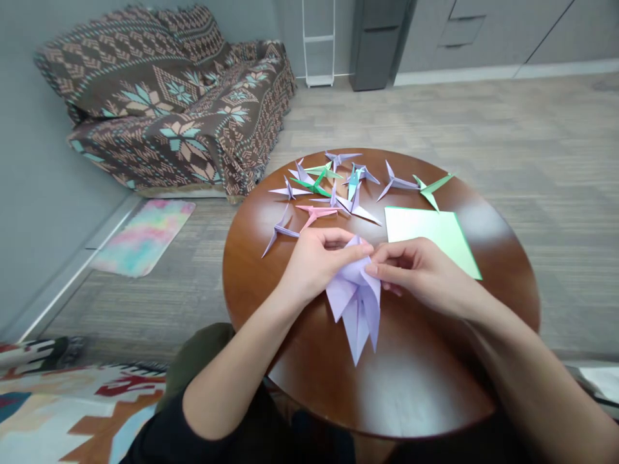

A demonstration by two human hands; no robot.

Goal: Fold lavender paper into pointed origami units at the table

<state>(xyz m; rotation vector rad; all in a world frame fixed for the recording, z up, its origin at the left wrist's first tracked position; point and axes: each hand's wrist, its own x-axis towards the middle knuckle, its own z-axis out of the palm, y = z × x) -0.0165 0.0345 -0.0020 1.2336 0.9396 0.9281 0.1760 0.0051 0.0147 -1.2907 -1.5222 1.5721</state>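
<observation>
My left hand [314, 264] and right hand [416, 274] grip lilac origami paper [356, 303], thin and matt. Beneath it, the round table [387, 386] is glossy, smooth reddish-brown wood; the mint-green paper sheet [425, 238] looks smooth; the sofa throw [164, 122] is rough woven cloth.

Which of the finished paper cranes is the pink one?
It's the pink paper crane, just beyond the left hand that holds the lilac folded paper. It's the only pink one; the others are lilac, green or pale blue.
</observation>
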